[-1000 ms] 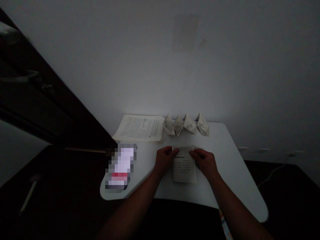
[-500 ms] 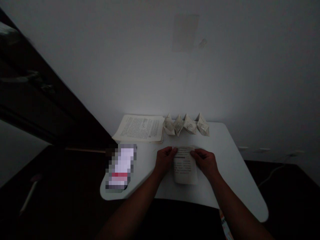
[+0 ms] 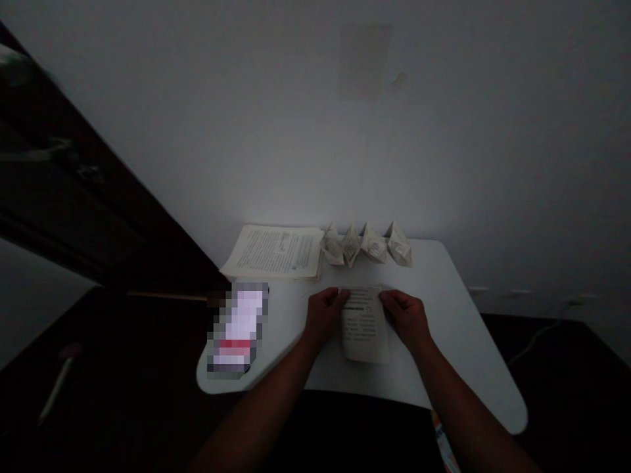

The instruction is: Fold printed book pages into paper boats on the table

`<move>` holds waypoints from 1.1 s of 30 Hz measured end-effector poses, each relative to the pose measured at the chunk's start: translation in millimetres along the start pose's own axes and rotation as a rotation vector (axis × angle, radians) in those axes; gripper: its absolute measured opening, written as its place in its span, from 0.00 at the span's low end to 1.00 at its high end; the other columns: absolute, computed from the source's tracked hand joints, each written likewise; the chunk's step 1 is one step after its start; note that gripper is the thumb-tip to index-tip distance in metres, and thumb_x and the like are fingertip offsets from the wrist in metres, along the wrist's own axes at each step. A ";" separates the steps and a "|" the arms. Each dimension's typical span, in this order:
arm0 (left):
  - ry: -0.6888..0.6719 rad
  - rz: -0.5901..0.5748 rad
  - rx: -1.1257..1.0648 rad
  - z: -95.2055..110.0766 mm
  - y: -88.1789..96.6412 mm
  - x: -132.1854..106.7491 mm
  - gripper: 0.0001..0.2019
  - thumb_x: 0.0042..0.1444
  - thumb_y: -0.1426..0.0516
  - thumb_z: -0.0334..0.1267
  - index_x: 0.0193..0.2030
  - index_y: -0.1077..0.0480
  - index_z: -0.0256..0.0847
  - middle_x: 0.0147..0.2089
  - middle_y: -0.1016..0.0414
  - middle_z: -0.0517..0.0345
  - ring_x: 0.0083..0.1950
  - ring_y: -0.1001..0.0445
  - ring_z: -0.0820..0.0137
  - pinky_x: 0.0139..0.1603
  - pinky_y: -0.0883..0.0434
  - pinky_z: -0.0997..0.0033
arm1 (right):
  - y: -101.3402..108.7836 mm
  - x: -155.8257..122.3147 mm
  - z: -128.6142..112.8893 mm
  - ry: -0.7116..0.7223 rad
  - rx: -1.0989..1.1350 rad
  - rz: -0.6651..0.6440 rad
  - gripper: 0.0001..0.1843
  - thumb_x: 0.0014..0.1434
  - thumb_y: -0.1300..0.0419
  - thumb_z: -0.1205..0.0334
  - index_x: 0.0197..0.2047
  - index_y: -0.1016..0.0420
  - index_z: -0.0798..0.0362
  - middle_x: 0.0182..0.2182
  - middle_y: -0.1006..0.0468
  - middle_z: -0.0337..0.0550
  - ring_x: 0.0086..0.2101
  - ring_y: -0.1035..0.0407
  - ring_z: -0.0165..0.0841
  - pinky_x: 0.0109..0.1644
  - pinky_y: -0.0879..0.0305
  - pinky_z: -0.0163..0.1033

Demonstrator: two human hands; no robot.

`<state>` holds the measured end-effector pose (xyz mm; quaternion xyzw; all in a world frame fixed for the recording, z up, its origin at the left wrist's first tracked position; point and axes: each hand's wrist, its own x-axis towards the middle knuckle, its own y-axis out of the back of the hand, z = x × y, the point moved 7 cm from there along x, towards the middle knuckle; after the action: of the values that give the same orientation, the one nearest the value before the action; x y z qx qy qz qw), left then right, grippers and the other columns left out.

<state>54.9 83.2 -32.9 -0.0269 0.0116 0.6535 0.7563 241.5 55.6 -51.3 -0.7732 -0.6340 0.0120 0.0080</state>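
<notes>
A folded sheet of printed paper point(image 3: 365, 332) is held over the near middle of the white table point(image 3: 458, 341). My left hand point(image 3: 325, 312) pinches its far left corner between thumb and fingers. At the far right corner, my right hand point(image 3: 407, 312) grips the paper the same way. The sheet's near end hangs toward me, its lines of print facing up. Beyond my hands several folded paper shapes point(image 3: 373, 246) with pointed tips stand in a row, printed text on their sides.
A stack of printed sheets point(image 3: 276, 253) lies at the table's back left, touching the wall side. Nearer, a blurred-out phone point(image 3: 239, 328) with a lit screen rests near the left edge. A dark door point(image 3: 73, 190) stands at the left. A cable point(image 3: 537, 338) runs along the right.
My right hand has shifted very slightly along the far right corner of the paper. The left hand keeps its grip, and the view has moved a little.
</notes>
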 end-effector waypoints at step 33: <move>0.086 -0.165 -0.085 -5.2 -10.2 -0.5 0.15 0.47 0.40 0.47 0.30 0.26 0.33 0.29 0.24 0.54 0.28 0.28 0.71 0.31 0.32 0.72 | 4.9 -2.0 -4.0 -0.039 0.052 0.091 0.15 0.44 0.33 0.51 0.30 0.22 0.54 0.25 0.20 0.43 0.25 0.28 0.35 0.31 0.31 0.40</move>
<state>64.9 80.9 -37.8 -0.0880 0.0139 0.5873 0.8044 246.1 52.6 -47.4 -0.8005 -0.5975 0.0438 0.0151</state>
